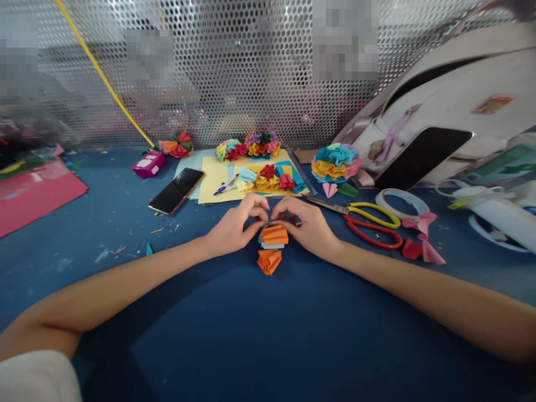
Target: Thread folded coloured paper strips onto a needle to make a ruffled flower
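Observation:
My left hand point(235, 229) and my right hand point(304, 226) meet over a pleated orange paper bundle point(273, 235), their fingertips pinching its top end. A thin teal paper layer point(271, 245) shows beneath the orange folds. A second orange pleated piece point(269, 261) lies directly below, against the bundle's lower edge. Both lie on a blue work surface point(109, 279) scattered with paper bits. Closest to my right hand are steel scissors with yellow handles point(372, 215), with a red-handled pair point(372, 234) beside them.
A yellow card point(218, 181) holds pleated paper pieces, with paper rosettes point(247, 147) behind it. A large rainbow rosette point(335, 163), black phone point(176, 191), tape roll point(401, 204), pink paper cutouts point(422, 250), red sheet point(33, 195) and white bag point(444, 100) surround my hands. A perforated metal screen point(251, 72) stands behind.

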The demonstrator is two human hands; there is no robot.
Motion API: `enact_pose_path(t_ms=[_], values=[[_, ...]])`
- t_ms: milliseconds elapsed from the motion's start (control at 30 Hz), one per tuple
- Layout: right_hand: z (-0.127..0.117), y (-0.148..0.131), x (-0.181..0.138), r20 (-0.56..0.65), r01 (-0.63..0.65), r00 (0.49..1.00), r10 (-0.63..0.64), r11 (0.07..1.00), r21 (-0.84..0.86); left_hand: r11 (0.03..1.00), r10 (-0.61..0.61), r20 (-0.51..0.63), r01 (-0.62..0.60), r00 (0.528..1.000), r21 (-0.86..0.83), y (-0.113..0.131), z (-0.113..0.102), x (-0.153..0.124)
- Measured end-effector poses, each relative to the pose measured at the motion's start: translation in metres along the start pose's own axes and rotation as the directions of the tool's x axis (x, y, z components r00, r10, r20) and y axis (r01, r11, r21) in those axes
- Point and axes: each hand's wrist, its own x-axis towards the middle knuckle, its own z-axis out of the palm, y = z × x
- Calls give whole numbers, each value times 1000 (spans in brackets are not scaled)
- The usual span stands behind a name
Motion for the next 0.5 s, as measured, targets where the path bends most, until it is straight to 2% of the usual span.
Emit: enact_pose_path(t_ms=[233, 500], values=[[2, 2, 1, -69, -29, 997, 30, 1000, 5, 993, -78, -63, 72, 995, -96, -2, 1, 4], [-1, 6, 2, -127, -8, 992, 0, 998, -61, 978, -195, -70, 187, 978, -96, -7, -2, 7]])
